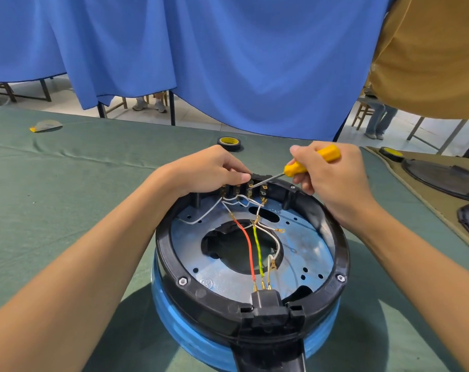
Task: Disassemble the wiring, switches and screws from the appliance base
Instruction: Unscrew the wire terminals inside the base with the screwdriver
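Hands both work at far rim of the base [338, 237], mid-table on green cloth [67, 183]: left hand [214, 170] pinches the switch block [244, 188], right hand [332, 181] wraps the screwdriver [312, 161], tip on a terminal. Looks early: switches, wires [246, 247] & rim screws [182, 281] still on, a few white leads loose

Blue curtain [228, 63] draped across the back, ochre fabric [429, 63] at right. Beneath, pale floor [201, 116], dark table legs [172, 108], wooden chair [362, 114]. Green tablecloth [67, 170] nearest.
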